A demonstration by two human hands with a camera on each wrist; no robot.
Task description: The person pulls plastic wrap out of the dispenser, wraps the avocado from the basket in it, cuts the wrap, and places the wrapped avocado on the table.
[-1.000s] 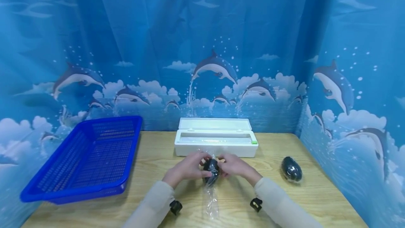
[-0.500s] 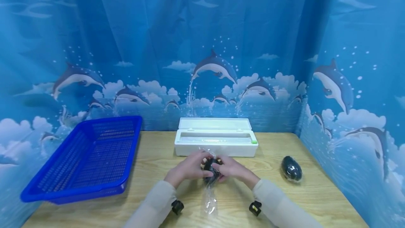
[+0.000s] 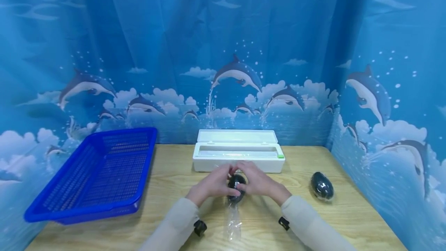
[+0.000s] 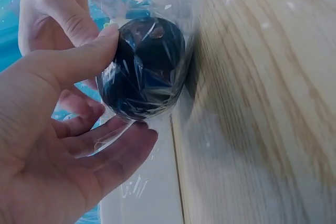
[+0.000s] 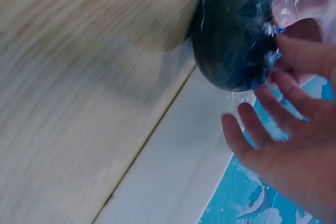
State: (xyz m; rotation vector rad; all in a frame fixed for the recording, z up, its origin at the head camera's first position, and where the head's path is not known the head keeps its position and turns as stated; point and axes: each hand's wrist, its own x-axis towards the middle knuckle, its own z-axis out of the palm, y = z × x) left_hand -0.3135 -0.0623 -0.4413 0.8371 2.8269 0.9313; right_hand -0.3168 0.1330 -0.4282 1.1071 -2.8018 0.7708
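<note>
A dark, egg-shaped avocado (image 3: 236,183) in clear cling film lies on the table between both hands, with a loose tail of film (image 3: 233,224) stretching toward the front. From the left, my left hand (image 3: 216,183) holds it, thumb on top and fingers bent around its far side. My right hand (image 3: 257,180) grips it from the right, its thumb against the skin and its index finger meeting the left hand's fingers at the far end. The left wrist view shows creased film over the avocado (image 4: 144,69). In the right wrist view, several right-hand fingers (image 5: 252,129) stand apart from the fruit.
A white cling film box (image 3: 238,164), lid raised, stands just behind the hands. On the right lies a second wrapped dark avocado (image 3: 322,186). A blue plastic basket (image 3: 139,189) takes up the left side. Dolphin-printed curtains (image 3: 223,49) enclose the table at back and right.
Both hands have shifted slightly around the avocado; their fingertips now meet at its far end, where film stuck up before. The right thumb has come onto its top. The box and basket stay put.
</note>
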